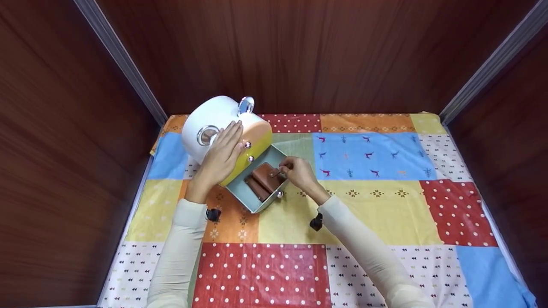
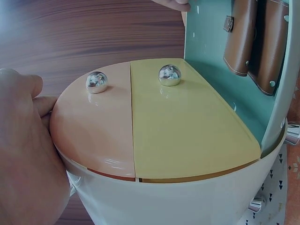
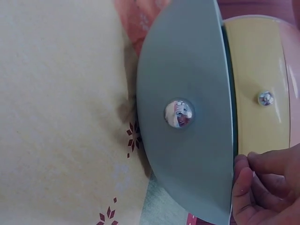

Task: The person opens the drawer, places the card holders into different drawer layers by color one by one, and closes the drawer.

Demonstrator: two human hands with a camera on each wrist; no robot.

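Observation:
A white rounded jewellery box (image 1: 218,111) with chrome trim stands tilted on the cloth, its front split into orange and yellow drawers with silver ball knobs. My left hand (image 1: 222,154) lies flat against the box with straight fingers. The pale green drawer (image 1: 239,194) is pulled out and holds a brown leather case (image 1: 267,176) with a snap strap, which looks like two parts in the left wrist view. At the drawer's far right corner is my right hand (image 1: 299,172), fingers curled and fingertips together just inside the rim. Whether something small sits between them is hidden.
A patchwork cloth (image 1: 368,214) covers the table. Dark wood panels (image 1: 282,55) enclose it at the back and both sides. A silver knob (image 3: 179,114) sticks out from the green drawer's front.

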